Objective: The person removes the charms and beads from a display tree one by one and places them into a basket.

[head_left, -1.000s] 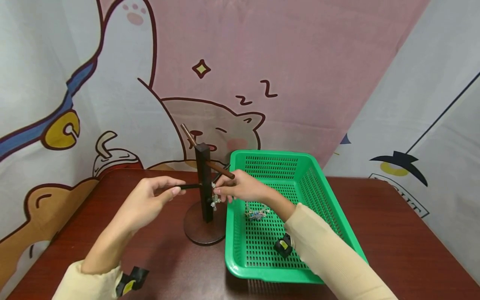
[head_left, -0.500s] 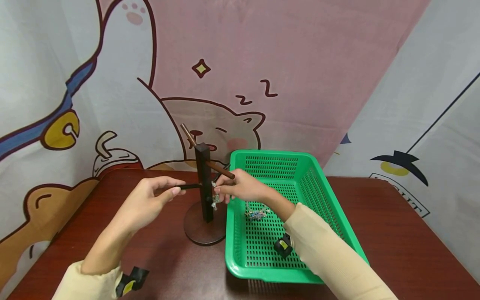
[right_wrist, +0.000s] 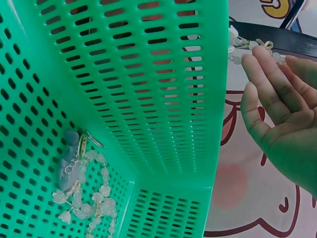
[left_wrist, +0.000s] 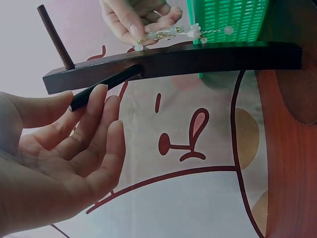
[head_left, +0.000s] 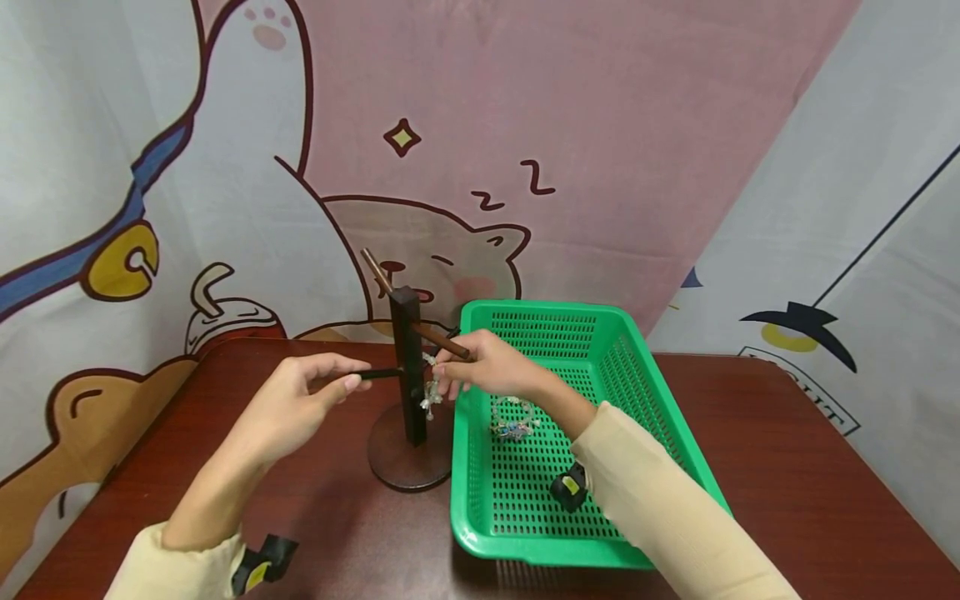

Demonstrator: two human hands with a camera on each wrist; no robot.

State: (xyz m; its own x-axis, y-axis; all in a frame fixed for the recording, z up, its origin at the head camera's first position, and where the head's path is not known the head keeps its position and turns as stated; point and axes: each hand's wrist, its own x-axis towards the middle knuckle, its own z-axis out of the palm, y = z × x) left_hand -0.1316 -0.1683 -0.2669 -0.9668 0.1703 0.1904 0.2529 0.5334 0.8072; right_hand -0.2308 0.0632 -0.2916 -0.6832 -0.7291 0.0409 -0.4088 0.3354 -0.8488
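In the head view my left hand [head_left: 300, 400] pinches the end of a black peg [head_left: 382, 373] on a dark wooden stand [head_left: 411, 367] between thumb and fingers. A pale beaded bracelet [head_left: 431, 396] hangs close against the post, on the side facing my right hand [head_left: 491, 364]. The right fingers look loosely extended in the right wrist view, their tips right at the clear beads [right_wrist: 242, 52]. From the left wrist, the bracelet [left_wrist: 193, 32] spans between the right thumb and the green basket.
A green plastic basket [head_left: 467, 546] stands right of the stand, beneath my right forearm. Inside lies another beaded bracelet [head_left: 513, 429] with a blue-grey charm [right_wrist: 70, 168]. Brown pegs [head_left: 438, 339] stick out higher on the post. A cartoon cloth [head_left: 637, 150] hangs behind the table.
My right hand has shifted slightly up and right, away from the post, showing more of the hanging bracelet and of the bracelet in the basket. The left hand has stayed on the peg.
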